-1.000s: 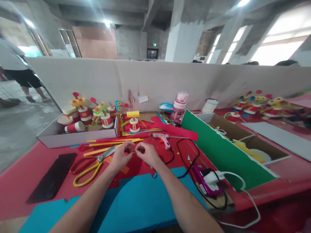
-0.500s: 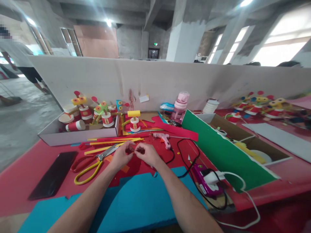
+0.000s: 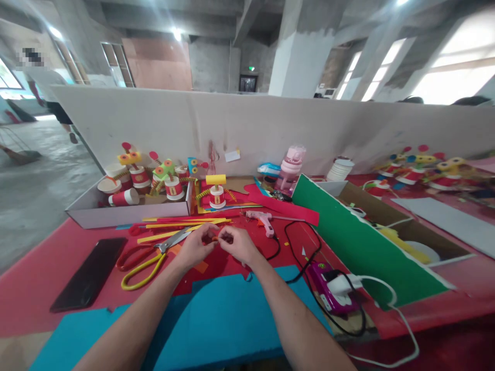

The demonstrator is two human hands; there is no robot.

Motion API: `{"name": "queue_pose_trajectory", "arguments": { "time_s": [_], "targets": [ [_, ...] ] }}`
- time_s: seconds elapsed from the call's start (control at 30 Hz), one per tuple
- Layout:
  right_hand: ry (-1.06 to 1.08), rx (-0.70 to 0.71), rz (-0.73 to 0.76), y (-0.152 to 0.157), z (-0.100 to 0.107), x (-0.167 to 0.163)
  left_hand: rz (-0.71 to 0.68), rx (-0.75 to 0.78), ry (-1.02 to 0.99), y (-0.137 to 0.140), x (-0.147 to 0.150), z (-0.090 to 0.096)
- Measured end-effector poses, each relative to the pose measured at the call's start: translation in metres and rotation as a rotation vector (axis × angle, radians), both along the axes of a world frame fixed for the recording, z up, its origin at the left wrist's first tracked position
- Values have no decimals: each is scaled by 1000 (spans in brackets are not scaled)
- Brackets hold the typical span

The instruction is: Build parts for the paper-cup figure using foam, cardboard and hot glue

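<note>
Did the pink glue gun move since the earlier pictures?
No. The pink glue gun lies in the same spot relative to the yellow-topped cup figure; the whole view just shifted a little.

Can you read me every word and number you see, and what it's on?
No words or numbers are clear enough to read.
Yellow-headed paper-cup figure: label marks too small.
Far green sign: too small.
Purple power strip: any markings too blurred.
</note>
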State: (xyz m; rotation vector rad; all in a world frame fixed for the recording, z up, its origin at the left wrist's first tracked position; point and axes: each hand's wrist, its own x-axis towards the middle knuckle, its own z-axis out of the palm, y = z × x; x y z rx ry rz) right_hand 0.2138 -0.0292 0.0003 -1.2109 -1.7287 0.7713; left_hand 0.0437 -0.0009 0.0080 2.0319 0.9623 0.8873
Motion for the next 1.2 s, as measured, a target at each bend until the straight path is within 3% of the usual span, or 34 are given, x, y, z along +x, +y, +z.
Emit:
{"name": "queue_pose_trajectory", "arguments": {
  "time_s": [0.1, 0.27, 0.47, 0.53, 0.7, 1.03, 1.2],
  "targets": [
    [-105, -74, -17, 2, -4, 6, 33, 27, 18, 5, -9, 7],
    [-369, -93, -92, 4, -4, 13, 132, 221, 158, 4, -26, 12],
    [-461, -35, -152, 8, -1, 38, -77, 459, 444, -13, -32, 3],
    [-469, -50, -92, 8, -1, 49, -124, 491, 557, -14, -31, 2],
    [-552, -83, 86, 1, -1, 57, -154, 469, 709, -13, -31, -1],
    [-565, -64, 159, -7, 3, 49, -189, 461, 876, -18, -30, -2],
    [-442, -26, 129, -9, 5, 51, -177, 458, 896, -18, -29, -3]
  ]
}}
